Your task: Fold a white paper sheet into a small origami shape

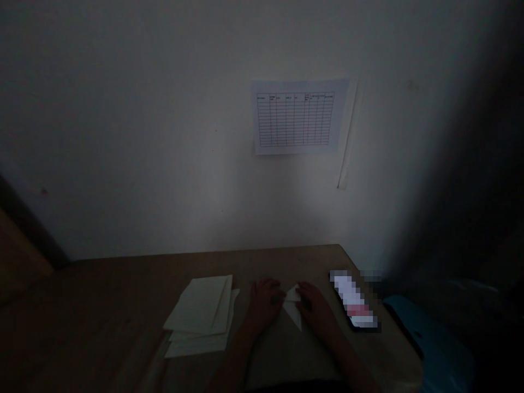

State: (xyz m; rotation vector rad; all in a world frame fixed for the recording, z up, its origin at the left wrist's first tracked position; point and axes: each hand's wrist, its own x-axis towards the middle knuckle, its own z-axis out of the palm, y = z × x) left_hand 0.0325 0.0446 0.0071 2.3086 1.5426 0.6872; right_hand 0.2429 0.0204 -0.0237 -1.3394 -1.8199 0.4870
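Folded white paper (pixel 292 309) is pressed between the close-set left hand (pixel 265 304) and right hand (pixel 316 307), beside stacked paper sheets (pixel 199 314).

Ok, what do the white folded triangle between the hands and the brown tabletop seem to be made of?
The white folded triangle looks like thin matte paper, judging by its sharp creases and crisp points. The brown tabletop could be wood or a wood-look laminate with a dull finish, but the dim light leaves that open.

Nothing is readable: the paper chart (pixel 295 115) at 1 o'clock has tiny column headings, and the phone (pixel 352 299) at 4 o'clock is pixelated.
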